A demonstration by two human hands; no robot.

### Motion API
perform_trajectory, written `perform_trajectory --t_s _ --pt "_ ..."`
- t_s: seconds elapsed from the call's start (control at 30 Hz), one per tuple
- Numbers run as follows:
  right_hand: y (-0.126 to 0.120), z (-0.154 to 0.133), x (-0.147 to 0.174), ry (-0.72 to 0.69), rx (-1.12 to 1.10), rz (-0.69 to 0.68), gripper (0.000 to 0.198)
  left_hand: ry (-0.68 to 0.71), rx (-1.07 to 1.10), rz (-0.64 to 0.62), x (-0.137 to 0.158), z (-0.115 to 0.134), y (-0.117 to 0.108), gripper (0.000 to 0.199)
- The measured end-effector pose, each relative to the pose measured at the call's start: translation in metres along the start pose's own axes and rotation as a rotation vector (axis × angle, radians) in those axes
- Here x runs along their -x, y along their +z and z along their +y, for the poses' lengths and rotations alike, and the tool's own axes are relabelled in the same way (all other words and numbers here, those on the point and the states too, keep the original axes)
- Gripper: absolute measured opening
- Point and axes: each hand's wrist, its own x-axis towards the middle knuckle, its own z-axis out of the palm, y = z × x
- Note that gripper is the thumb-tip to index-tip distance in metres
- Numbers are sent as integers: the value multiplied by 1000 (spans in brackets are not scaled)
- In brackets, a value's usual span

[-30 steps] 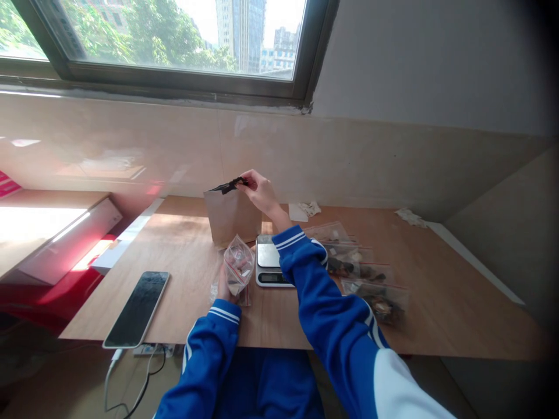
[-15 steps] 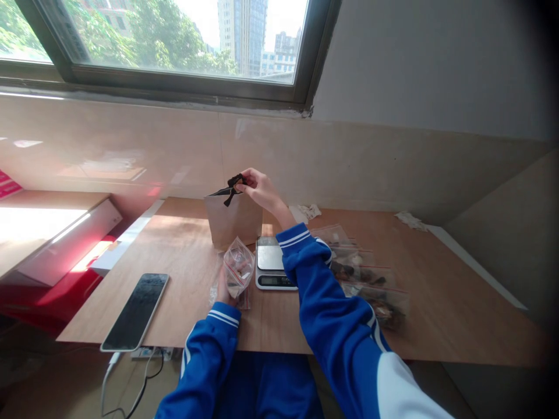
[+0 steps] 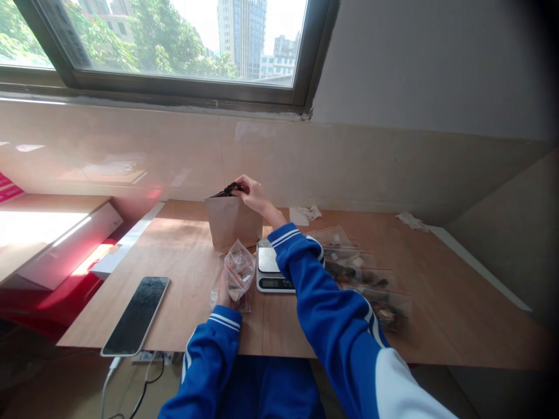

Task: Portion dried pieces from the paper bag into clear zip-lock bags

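My right hand [image 3: 252, 194] is at the open top of a brown paper bag [image 3: 234, 222]. Its fingers pinch a dark, crumpled piece [image 3: 234, 188], partly below the bag's rim; I cannot make out its kind. A clear zip bag [image 3: 240, 269] stands with its mouth spread, and my left hand [image 3: 223, 291] is closed around its left side, with most fingers hidden behind the plastic. Something small and pale shows inside the zip bag. Between the zip bag and my right sleeve sits a kitchen scale [image 3: 268, 262], its display too small to read.
Several zip bags [image 3: 384, 302] with dark contents overlap to the right of the scale. A phone [image 3: 136, 317] lies at the left front edge, a white cable [image 3: 114, 365] below it. Crumpled tissue [image 3: 311, 213] lies by the wall, under the window [image 3: 187, 46].
My right hand has lowered slightly to the paper bag's opening, and the dark piece that hung above the rim is now partly inside. My left hand stays at the zip bag.
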Motion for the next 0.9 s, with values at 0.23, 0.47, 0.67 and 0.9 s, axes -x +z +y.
perform_trajectory --t_s 0.23,0.47,0.67,0.9 --pt "-20 -26 9 24 302 -277 10 14 -28 23 -3 0 -2 37" --pt "-16 -46 19 11 580 -318 29 52 -18 56 -3 -3 -10 34" --pt "-22 -74 52 -160 261 -113 26 57 -1 71 -3 -4 -7 35" --pt "-12 -83 117 161 61 -529 30 157 23 46 1 -3 0 30"
